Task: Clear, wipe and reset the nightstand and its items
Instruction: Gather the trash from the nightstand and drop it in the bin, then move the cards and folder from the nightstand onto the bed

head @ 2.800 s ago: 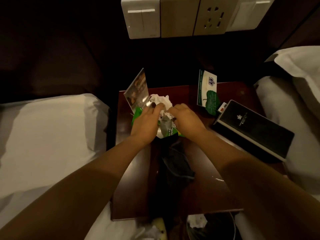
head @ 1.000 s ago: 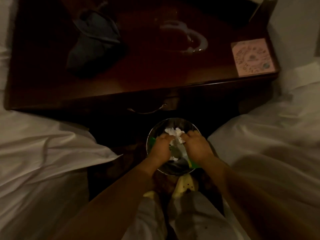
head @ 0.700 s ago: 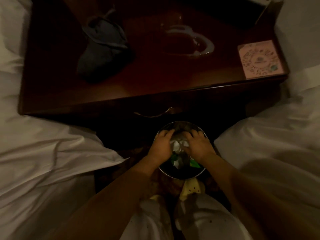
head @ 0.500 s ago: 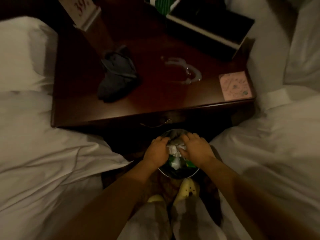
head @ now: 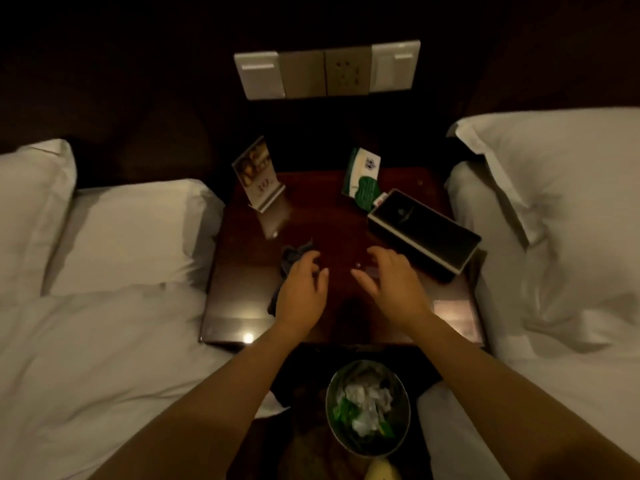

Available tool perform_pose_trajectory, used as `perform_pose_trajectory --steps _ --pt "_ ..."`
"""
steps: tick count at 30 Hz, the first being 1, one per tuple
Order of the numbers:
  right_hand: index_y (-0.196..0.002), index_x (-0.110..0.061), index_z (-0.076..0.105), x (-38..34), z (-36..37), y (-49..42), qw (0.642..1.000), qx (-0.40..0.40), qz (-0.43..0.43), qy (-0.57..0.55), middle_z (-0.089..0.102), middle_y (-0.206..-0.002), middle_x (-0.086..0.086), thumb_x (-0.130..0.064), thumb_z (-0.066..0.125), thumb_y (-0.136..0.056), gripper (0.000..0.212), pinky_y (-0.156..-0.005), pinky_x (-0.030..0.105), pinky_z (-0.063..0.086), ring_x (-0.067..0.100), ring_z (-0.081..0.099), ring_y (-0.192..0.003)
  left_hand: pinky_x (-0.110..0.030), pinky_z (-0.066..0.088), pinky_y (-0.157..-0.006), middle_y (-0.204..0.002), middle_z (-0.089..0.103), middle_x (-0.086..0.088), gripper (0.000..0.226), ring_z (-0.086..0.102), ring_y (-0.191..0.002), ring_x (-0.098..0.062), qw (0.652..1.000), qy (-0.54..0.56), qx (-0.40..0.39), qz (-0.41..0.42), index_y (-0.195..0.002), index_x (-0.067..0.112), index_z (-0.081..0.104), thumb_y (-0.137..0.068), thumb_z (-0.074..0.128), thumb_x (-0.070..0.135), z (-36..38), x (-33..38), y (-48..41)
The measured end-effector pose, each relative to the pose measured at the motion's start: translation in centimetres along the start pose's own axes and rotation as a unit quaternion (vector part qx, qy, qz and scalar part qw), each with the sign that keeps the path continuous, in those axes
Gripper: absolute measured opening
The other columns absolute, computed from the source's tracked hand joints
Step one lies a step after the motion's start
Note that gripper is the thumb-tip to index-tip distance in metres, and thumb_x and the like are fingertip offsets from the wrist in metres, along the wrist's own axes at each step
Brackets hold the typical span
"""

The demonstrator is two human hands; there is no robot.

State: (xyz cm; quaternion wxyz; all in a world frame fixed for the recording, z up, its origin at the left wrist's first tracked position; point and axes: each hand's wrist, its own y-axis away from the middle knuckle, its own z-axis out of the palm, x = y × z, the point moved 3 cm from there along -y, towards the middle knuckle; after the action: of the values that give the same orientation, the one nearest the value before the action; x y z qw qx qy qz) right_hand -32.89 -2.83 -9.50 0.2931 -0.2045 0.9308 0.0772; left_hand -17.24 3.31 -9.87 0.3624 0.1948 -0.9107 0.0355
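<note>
The dark wooden nightstand [head: 242, 271] stands between two beds. My left hand [head: 303, 292] hovers over its middle with loosely curled fingers, holding nothing, just right of a dark grey cloth [head: 289, 261]. My right hand [head: 393, 282] is beside it, fingers spread and relaxed, also holding nothing. At the back stand a tilted photo card stand [head: 256, 174] and a green-and-white card [head: 362, 178]. A long black box [head: 424, 233] lies at the right. A pink card [head: 457, 315] sits at the front right corner.
A round metal bin [head: 403, 407] with crumpled white tissue and green wrappers stands on the floor in front of the nightstand. White pillows and bedding flank both sides. A wall plate with switches and a socket [head: 327, 69] is above.
Both hands let go of the tissue and green wrappers in the bin, then rose to hover over the nightstand top. The view lifted back up to the nightstand and wall.
</note>
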Motion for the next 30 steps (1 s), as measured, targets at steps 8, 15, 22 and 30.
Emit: perform_pose_trajectory --steps 8,15,22,30 --pt "-0.143 -0.015 0.027 -2.5 1.5 -7.4 0.994 -0.106 0.027 -0.027 0.036 -0.148 0.010 -0.048 0.050 -0.090 0.067 -0.111 0.044 0.032 0.029 0.028 -0.137 -0.025 0.040 -0.083 -0.128 0.053 -0.011 0.057 0.057 -0.111 -0.023 0.988 0.068 0.052 -0.126 -0.137 0.020 0.040 -0.086 0.059 0.036 -4.8 -4.3 -4.7" --pt "-0.145 -0.014 0.026 -5.5 5.6 -15.1 0.990 -0.138 -0.001 -0.044 0.034 -0.150 0.009 -0.041 0.047 -0.093 0.062 -0.112 0.041 0.029 0.026 0.025 -0.139 -0.027 0.039 -0.088 -0.134 0.052 -0.012 0.063 0.053 -0.119 -0.024 0.983 0.078 0.062 -0.157 -0.141 0.018 0.035 -0.086 0.059 0.038 -7.2 -8.5 -12.0" --pt "-0.146 -0.011 0.022 -7.7 10.5 -23.6 0.988 -0.149 0.019 -0.031 0.031 -0.152 0.012 -0.038 0.049 -0.093 0.066 -0.113 0.042 0.029 0.029 0.024 -0.140 -0.042 0.041 -0.106 -0.139 0.051 -0.012 0.068 0.050 -0.127 -0.027 0.978 0.113 0.052 -0.166 -0.145 0.015 0.027 -0.087 0.061 0.029 -7.5 -11.3 -20.5" --pt "-0.147 -0.018 0.021 -10.1 15.1 -30.5 0.991 -0.106 0.041 -0.066 0.040 -0.143 0.014 -0.020 0.054 -0.091 0.065 -0.099 0.033 0.038 0.027 0.041 -0.126 -0.019 0.039 -0.066 -0.103 0.067 -0.007 0.027 0.060 -0.089 -0.016 0.980 0.122 0.010 -0.157 -0.110 0.012 0.063 -0.094 0.047 0.027 -6.3 -14.7 -25.1"
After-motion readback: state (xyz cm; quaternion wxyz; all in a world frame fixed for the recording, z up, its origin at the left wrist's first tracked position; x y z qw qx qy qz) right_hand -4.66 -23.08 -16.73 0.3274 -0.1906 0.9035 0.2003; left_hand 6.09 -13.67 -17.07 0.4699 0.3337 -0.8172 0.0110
